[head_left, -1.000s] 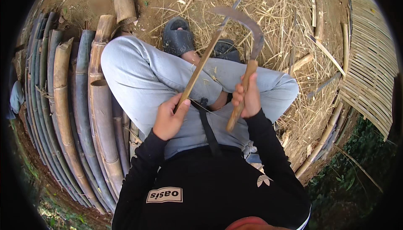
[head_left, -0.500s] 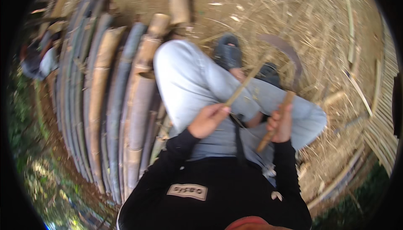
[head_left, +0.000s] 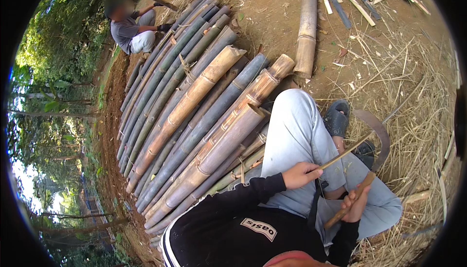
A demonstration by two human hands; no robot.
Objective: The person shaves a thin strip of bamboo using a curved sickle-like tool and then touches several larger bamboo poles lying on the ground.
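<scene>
My left hand (head_left: 300,174) grips the near end of a thin bamboo strip (head_left: 346,152) that slants up to the right over my grey-trousered knee (head_left: 296,121). My right hand (head_left: 356,204) is closed on the wooden handle (head_left: 349,207) of a curved knife. Its dark hooked blade (head_left: 379,135) arcs above my dark sandals (head_left: 336,117) and meets the far end of the strip. I sit on the ground in a black long-sleeved top.
A stack of long bamboo poles (head_left: 194,106) lies at my left. One short bamboo piece (head_left: 305,28) lies ahead on bare earth. Dry shavings (head_left: 418,121) cover the ground at right. Another person (head_left: 132,23) crouches at the far end of the stack.
My view has swung left, bringing the whole bamboo stack and the other person into sight. Both hands keep their hold on the strip and the knife.
</scene>
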